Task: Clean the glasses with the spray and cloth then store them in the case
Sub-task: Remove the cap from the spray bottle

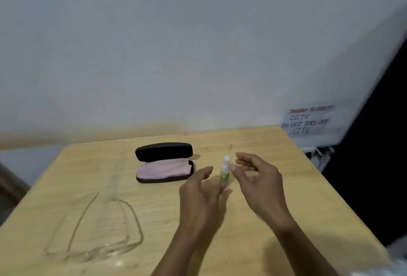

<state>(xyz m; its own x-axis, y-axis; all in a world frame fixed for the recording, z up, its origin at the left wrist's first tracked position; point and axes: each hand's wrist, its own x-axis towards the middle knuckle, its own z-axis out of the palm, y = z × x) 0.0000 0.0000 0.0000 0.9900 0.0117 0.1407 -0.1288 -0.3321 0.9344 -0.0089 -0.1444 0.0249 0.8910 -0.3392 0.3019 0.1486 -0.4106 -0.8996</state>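
Between both hands' open grips, spray bottle (225, 171)

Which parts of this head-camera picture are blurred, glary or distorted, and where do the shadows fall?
Head view: overall soft with motion blur; the clear glasses nearly vanish into the table; the wall sign is smeared but legible; wide-angle distortion slants the wall's right edge; both hands drop soft shadows near the spray bottle; a small glare spot sits on the wall at top left.
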